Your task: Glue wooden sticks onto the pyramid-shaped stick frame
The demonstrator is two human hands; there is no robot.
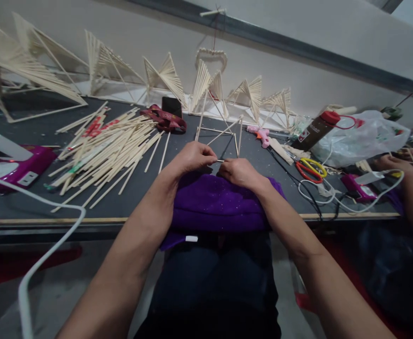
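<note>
My left hand [196, 156] and my right hand [239, 171] meet above a purple cloth [220, 202] at the table's front. Both pinch a short thin stick [220, 161] that shows between their fingertips. Just beyond them stands a small open frame of wooden sticks [240, 134], close to my fingers; whether they touch it cannot be told. To the left lies a large loose pile of wooden sticks [111, 150]. A pink glue gun [262, 135] rests to the right of the frame.
Several twisted stick models [166, 77] line the wall. At right are scissors [310, 170], cables, a brown bottle [314, 131], a plastic bag [365, 139] and another person's hands [400, 165]. Purple devices [23, 169] sit left and right. A red strap [164, 117] lies behind the pile.
</note>
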